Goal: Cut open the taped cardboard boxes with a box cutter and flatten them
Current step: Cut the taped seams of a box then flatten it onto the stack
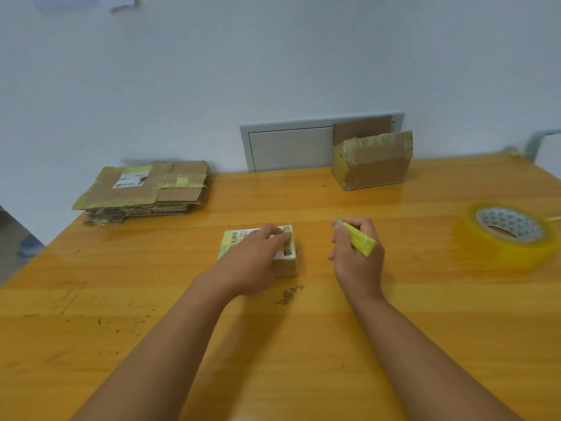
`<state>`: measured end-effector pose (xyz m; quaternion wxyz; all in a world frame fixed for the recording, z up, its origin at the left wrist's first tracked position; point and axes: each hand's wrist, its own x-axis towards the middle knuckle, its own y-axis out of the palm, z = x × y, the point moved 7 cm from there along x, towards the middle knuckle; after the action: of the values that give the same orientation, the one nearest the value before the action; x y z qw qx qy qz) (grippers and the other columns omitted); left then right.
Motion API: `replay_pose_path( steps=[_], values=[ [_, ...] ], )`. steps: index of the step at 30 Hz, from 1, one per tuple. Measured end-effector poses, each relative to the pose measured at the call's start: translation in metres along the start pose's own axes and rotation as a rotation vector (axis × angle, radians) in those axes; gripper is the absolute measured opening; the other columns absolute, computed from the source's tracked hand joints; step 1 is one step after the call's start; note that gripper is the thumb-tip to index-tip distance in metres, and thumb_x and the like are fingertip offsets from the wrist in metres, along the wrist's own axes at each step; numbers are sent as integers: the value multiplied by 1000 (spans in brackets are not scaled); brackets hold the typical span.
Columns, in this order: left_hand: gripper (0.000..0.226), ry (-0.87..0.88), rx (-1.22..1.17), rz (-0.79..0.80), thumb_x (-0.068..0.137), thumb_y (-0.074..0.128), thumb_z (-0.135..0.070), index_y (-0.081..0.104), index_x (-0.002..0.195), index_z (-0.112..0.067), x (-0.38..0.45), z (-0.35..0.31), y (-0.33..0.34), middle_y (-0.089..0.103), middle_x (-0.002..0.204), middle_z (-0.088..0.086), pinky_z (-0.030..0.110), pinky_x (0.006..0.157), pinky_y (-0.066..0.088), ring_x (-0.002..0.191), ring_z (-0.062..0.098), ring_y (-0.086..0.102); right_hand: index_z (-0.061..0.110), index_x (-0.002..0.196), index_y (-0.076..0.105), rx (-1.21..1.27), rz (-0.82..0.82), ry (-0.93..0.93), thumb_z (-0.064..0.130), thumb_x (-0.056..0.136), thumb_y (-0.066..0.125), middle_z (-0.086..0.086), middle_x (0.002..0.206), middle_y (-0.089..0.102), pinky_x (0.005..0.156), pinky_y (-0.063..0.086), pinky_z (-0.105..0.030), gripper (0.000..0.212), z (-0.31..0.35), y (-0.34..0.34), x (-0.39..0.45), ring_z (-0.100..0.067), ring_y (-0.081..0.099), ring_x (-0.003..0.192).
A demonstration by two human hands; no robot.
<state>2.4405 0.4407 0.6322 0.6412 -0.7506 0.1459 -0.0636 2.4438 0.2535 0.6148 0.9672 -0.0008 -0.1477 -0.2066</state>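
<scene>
1. Small box: we log it at the bench centre, still closed, its top covered by a white printed label and yellowish tape. Rectangular; its long axis runs roughly nine to three o'clock.
2. Left hand: we press it on the box top, fingers lying nearly flat over the label and curling slightly at the far right edge.
3. Right hand: at three o'clock from the box, just beside it and apart. Its fingers are curled around a yellow box cutter; the grey tip points toward eleven o'clock. We cannot tell whether a blade is out.
4. Key relation, as we judge it: the box lies at nine o'clock from the cutter, so the cutting hand need only cross a short gap.
5. Open box: one o'clock, brown corrugated card, tape-crusted rims.
6. Flattened stack: ten o'clock.
7. Tape roll: three o'clock, glossy, translucent yellow.
</scene>
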Motion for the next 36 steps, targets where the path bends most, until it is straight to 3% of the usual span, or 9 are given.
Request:
replay_pose_path(
  steps=[6,10,12,14,22,27,29,33,36],
  values=[
    [44,-41,-189,-351,87,50,-42,53,130,-30,-1,6,-3,40,123,-17,25,71,35,106,6,45,22,83,63,15,56,12,13,93,63,-4,67,64,46,44,-19,14,-3,6,-2,-17,59,51],
    [61,28,-106,-294,75,61,-61,46,126,-32,3,8,8,35,139,-11,28,98,32,130,13,31,28,80,64,25,98,30,16,93,64,-1,68,66,47,45,-20,18,-8,10,-2,-14,60,52],
    [65,2,-65,-203,75,68,-61,39,127,-36,8,13,9,25,154,-7,38,118,16,146,17,13,29,80,64,19,102,31,16,93,64,0,67,66,47,45,-21,18,-9,12,-3,-14,61,51],
    [74,-19,-76,-174,74,73,-60,34,132,-35,12,16,6,30,151,-7,42,120,10,147,19,14,28,79,64,11,98,26,16,93,64,1,68,66,47,45,-22,19,-8,12,-2,-14,61,51],
    [113,80,-585,-770,65,78,-61,17,153,-27,-31,20,-24,21,139,-15,11,107,31,133,-6,27,33,98,63,161,91,-277,27,94,60,1,77,69,57,51,-22,7,50,1,-16,-13,68,66],
    [100,160,-564,-794,65,84,-51,36,143,-10,-37,3,-11,35,139,2,23,106,41,131,7,37,18,112,59,-3,144,-657,19,95,59,3,75,66,58,48,-16,16,87,3,-47,-8,63,66],
    [95,191,-540,-820,68,80,-53,37,141,-10,-36,-3,-12,38,139,-5,36,104,42,128,12,41,16,112,59,-31,177,-690,17,94,60,7,80,63,59,47,-13,19,89,6,-52,-3,62,67],
    [101,166,-493,-800,69,72,-61,29,148,-15,-30,-5,-11,30,137,-24,32,103,39,122,5,38,18,113,60,-15,225,-700,16,93,62,8,86,63,61,48,-13,20,89,9,-52,-3,62,70],
    [98,196,-453,-785,70,69,-59,28,148,-16,-29,-12,-12,36,135,-15,34,101,40,118,3,36,21,111,60,-20,261,-672,16,92,64,14,84,64,64,47,-9,20,89,14,-51,0,62,74]
  ],
)
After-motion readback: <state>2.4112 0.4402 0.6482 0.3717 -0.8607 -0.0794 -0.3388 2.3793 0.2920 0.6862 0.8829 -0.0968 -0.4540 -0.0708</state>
